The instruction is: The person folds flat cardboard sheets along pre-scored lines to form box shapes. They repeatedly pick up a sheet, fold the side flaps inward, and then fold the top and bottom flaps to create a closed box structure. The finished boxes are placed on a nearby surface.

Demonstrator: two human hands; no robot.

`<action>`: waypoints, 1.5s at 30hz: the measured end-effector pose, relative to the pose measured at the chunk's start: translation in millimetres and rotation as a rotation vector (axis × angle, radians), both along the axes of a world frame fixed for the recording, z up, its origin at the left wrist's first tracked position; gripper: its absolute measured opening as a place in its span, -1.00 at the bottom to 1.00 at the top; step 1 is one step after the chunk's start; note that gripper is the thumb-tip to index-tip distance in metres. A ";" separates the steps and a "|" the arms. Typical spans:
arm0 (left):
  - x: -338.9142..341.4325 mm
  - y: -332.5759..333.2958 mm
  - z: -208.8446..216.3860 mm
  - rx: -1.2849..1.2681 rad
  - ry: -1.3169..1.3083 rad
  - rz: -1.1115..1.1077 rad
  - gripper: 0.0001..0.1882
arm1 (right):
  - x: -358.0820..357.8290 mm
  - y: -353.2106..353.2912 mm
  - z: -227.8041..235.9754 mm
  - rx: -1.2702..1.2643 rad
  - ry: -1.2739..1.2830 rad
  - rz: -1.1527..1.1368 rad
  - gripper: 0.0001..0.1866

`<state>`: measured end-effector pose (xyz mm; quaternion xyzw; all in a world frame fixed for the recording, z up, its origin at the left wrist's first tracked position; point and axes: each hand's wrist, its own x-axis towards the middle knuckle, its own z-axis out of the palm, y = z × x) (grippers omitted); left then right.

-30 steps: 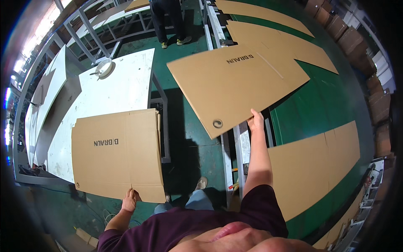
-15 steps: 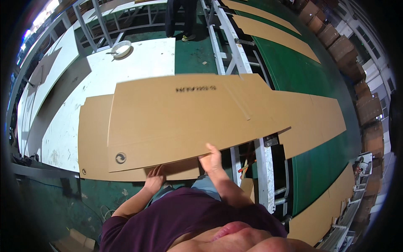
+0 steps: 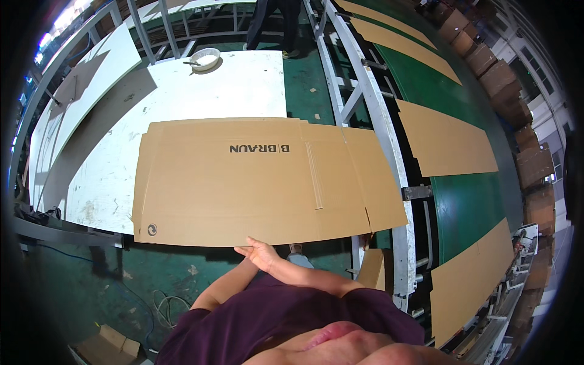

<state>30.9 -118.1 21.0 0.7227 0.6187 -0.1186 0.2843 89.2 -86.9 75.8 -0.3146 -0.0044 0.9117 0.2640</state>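
A large brown cardboard sheet (image 3: 243, 188) with dark printing and a small round mark lies across the near end of the white table, its right end reaching the conveyor's metal frame. Edges of another sheet show just beneath its left side. My right hand (image 3: 263, 253) is at the near edge, its thumb over the cardboard and its fingers pointing left along the rim. Close beside it, my left forearm (image 3: 226, 285) reaches to the same edge. My left hand's fingers are hidden behind the right hand and the sheet.
The white table (image 3: 225, 85) carries a white bowl (image 3: 205, 59) with a utensil. On the right, a green conveyor belt (image 3: 468, 210) bears several flat cardboard sheets (image 3: 447, 137). A person (image 3: 277, 24) stands beyond the table. Cable coils (image 3: 167, 304) and a cardboard box (image 3: 106, 347) are on the floor.
The top sheet has shifted left and down onto the sheet beneath. My right hand has moved left along its edge, beside my left. A sheet on the belt has moved farther away.
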 end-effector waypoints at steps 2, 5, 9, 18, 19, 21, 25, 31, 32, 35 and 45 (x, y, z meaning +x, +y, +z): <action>-4.7 -14.7 -13.6 0.048 -0.030 0.008 -0.53 | -18.4 -10.2 -23.0 -0.135 -0.006 0.066 -0.66; -8.3 -42.2 -43.2 0.160 -0.091 -0.042 -0.55 | -37.7 -17.6 -64.0 -0.156 -0.002 0.136 -0.52; -23.9 -98.4 -31.6 0.096 -0.174 -0.016 -0.57 | -47.6 -26.1 -78.8 -0.433 -0.227 0.306 -0.32; -0.9 10.1 82.8 0.446 -0.503 0.434 -0.77 | 108.2 62.6 -76.8 0.281 -0.327 1.263 -0.59; 11.2 26.4 70.1 0.505 -0.511 0.291 -0.71 | 135.3 75.0 -75.0 0.412 -0.344 1.292 -0.64; 26.9 37.7 59.2 0.479 -0.251 0.046 -0.61 | 179.5 116.9 -47.8 0.538 -0.385 1.184 -0.71; 47.9 52.9 44.7 0.568 -0.153 -0.061 -0.59 | 291.2 224.1 -53.3 0.874 -1.274 0.238 -0.78; 55.7 67.5 47.7 0.639 -0.102 -0.229 -0.64 | 403.6 309.1 -82.8 0.955 -1.728 0.055 -0.45; 55.0 66.9 48.9 0.633 -0.096 -0.233 -0.65 | 410.8 317.0 -85.6 0.841 -1.435 0.046 -0.44; 47.0 58.1 51.7 0.588 -0.062 -0.130 -0.64 | 374.6 325.0 -34.0 1.142 -1.735 0.275 -0.57; 31.0 47.4 22.7 0.685 -0.044 -0.087 -0.65 | 142.6 225.6 104.1 1.817 -1.601 0.517 -0.85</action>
